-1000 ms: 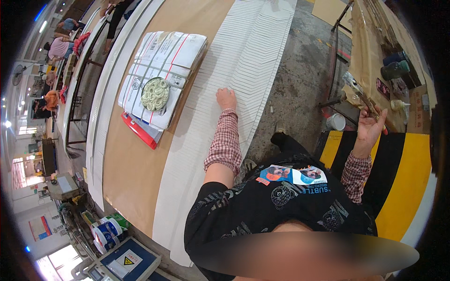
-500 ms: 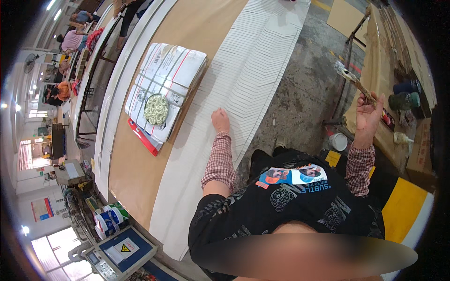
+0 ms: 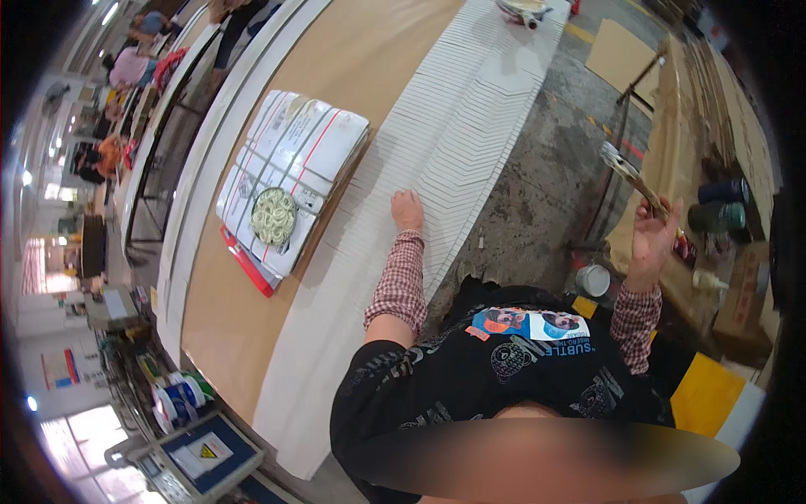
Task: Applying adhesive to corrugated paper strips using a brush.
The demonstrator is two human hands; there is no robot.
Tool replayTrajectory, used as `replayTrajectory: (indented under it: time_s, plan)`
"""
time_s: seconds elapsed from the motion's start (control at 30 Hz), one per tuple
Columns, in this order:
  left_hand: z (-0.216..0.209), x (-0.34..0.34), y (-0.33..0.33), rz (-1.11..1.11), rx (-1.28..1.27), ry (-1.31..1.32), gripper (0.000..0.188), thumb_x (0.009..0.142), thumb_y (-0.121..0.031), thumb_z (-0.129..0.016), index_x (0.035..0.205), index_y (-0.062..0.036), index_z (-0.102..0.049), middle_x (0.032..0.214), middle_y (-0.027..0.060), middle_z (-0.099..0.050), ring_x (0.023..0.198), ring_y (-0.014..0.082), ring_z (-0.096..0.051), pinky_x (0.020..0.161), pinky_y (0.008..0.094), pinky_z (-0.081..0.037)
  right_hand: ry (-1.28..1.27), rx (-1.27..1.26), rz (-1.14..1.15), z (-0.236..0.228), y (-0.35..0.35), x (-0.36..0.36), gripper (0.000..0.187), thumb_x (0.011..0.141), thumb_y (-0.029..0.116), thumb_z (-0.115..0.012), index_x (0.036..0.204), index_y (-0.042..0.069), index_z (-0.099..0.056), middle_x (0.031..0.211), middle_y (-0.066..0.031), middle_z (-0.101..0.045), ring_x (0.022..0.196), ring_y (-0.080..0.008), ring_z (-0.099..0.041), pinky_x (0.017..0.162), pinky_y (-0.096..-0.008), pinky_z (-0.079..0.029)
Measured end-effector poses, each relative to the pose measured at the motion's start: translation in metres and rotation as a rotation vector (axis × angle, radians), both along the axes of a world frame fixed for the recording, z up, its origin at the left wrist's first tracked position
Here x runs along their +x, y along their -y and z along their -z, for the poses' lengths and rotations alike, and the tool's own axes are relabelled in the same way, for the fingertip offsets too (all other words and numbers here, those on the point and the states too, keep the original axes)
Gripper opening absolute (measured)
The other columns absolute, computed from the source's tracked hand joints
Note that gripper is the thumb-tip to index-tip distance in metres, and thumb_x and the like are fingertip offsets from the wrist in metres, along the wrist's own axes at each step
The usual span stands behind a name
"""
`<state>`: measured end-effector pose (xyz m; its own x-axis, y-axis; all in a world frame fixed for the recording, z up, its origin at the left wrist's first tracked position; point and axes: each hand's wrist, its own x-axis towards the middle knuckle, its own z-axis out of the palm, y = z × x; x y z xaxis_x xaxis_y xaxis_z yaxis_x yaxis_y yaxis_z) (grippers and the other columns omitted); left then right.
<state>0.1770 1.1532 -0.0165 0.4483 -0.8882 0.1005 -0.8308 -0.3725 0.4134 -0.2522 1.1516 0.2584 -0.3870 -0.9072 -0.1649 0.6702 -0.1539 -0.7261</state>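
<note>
Above the strip-covered side of the table, my right hand (image 3: 653, 244) is closed around the wooden handle of a flat brush (image 3: 635, 182). The brush points away to the far left, and its pale, stained bristle end hangs over the gap between table and bench. My left hand (image 3: 407, 210) is curled into a fist on overlapping rows of white paper strips (image 3: 445, 143); nothing shows in it. Left of it lies a tied bundle of white printed packages (image 3: 302, 139), with a round dish of pale green coils (image 3: 274, 217) on top. A red-and-white packet (image 3: 248, 265) sticks out underneath.
A bowl (image 3: 525, 12) stands at the table's far end. Brown paper (image 3: 227, 336) covers the left side. To the right, a bench holds dark jars (image 3: 718, 217) and a squeeze bottle (image 3: 709, 280); a white bucket (image 3: 594, 280) stands below. People sit at another table, far left.
My view has shifted, bringing the bowl at the far end into sight. The right hand with the brush sits slightly lower in the picture; the left fist stays on the strips.
</note>
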Motion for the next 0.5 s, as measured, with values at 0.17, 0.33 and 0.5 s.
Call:
replayTrajectory:
  time_s: [0.17, 0.33, 0.5]
  plan:
    - [0.025, 0.016, -0.006, 0.018, -0.014, 0.072, 0.014, 0.075, -0.014, -0.052, 0.078, -0.0035, -0.061, 0.087, 0.0145, -0.058, 0.088, 0.0304, -0.054, 0.08, 0.0418, -0.043, 0.129, 0.008, -0.098, 0.03, 0.026, -0.048, 0.03, 0.084, 0.031, -0.06, 0.092, 0.002, -0.058, 0.09, -0.0173, -0.061, 0.08, -0.0282, -0.057, 0.068, -0.037, -0.048]
    - [0.001, 0.0, -0.004, -0.13, -0.092, -0.241, 0.025, 0.075, -0.02, -0.056, 0.092, -0.002, -0.06, 0.094, 0.0167, -0.057, 0.096, 0.0321, -0.052, 0.082, 0.0445, -0.043, 0.216, 0.039, -0.459, 0.042, 0.073, -0.076, 0.036, 0.081, 0.031, -0.062, 0.1, 0.001, -0.055, 0.108, -0.02, -0.053, 0.091, -0.0319, -0.051, 0.072, -0.0401, -0.044]
    - [-0.036, -0.009, -0.121, -0.387, -0.379, -0.164, 0.061, 0.077, -0.027, -0.06, 0.13, -0.0054, -0.04, 0.129, 0.0192, -0.036, 0.125, 0.0366, -0.03, 0.104, 0.048, -0.023, -0.157, 0.064, -0.213, 0.034, 0.131, 0.031, 0.038, 0.091, 0.039, -0.046, 0.09, 0.002, -0.053, 0.091, -0.0194, -0.056, 0.079, -0.0302, -0.051, 0.065, -0.0388, -0.044]
